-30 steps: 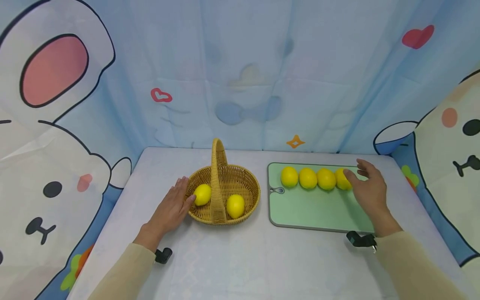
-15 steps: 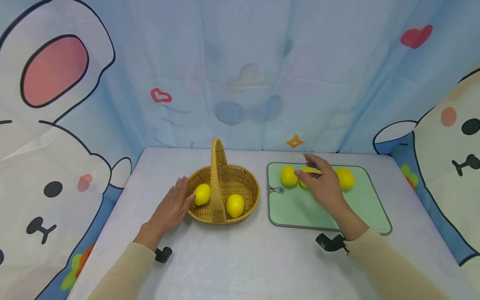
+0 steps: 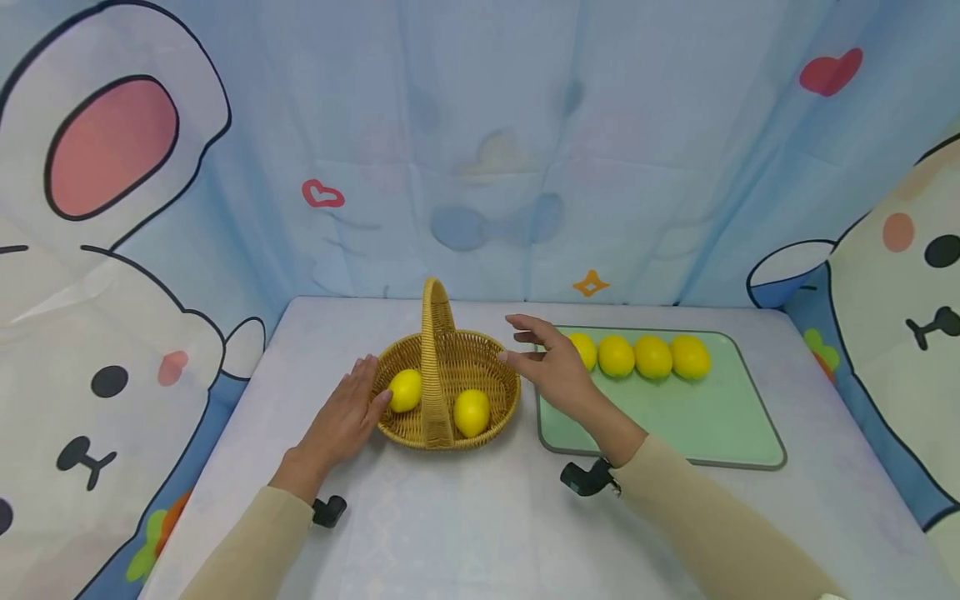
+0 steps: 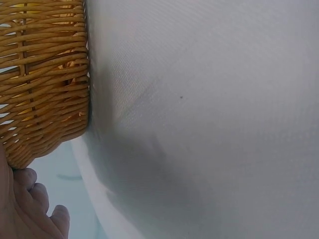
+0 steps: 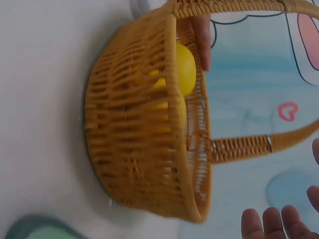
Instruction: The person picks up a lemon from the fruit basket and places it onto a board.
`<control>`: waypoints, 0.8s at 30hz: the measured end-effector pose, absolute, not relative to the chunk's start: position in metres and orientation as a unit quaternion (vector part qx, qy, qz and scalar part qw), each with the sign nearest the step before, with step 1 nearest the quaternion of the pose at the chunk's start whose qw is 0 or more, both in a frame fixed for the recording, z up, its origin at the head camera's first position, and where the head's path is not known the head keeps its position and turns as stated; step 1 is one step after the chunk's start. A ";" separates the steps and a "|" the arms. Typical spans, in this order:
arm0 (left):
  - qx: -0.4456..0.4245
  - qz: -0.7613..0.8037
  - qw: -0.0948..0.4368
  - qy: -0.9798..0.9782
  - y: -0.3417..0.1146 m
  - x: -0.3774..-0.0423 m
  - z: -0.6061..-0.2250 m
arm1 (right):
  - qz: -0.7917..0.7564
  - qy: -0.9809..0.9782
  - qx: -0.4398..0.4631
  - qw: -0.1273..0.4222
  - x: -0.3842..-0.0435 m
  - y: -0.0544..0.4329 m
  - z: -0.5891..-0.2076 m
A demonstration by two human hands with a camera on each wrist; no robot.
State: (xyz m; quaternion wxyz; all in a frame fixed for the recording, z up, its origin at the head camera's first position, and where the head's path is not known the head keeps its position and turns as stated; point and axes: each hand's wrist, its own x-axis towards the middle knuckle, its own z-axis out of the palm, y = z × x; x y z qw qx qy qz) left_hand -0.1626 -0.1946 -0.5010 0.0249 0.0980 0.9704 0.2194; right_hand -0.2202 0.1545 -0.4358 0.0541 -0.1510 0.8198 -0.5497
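A wicker basket (image 3: 487,354) with a tall arched handle (image 3: 437,333) stands left of centre. Two lemons lie inside it, one on the left (image 3: 406,391) and one to the right of the handle (image 3: 472,413). My left hand (image 3: 337,421) rests along the basket's left side, fingers straight and thumb over the rim. Beside the right rim hovers my right hand (image 3: 562,373), fingers loosely spread with nothing between them. In the right wrist view, its fingertips (image 5: 271,221) show apart from the basket wall (image 5: 134,124). A row of several lemons (image 3: 653,358) lies on a green cutting board.
The green cutting board (image 3: 667,425) with a grey edge lies on the right of the white-covered table (image 3: 450,517). My right forearm (image 3: 697,500) reaches across its near left corner. A blue printed curtain (image 3: 495,108) hangs behind the table, with cartoon animals at both sides.
My right hand has moved left from the rightmost lemon, over the row, to the basket's right rim. My left hand, the basket and the lemons have stayed in place.
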 end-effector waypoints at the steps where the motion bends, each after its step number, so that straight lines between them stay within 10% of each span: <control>1: 0.097 0.220 0.025 0.970 -0.195 -0.163 -0.501 | -0.554 0.815 -0.158 0.063 -0.222 0.148 -0.438; 24: 0.120 0.229 0.051 0.965 -0.203 -0.166 -0.499 | -0.512 0.785 -0.249 0.245 -0.264 0.042 -0.472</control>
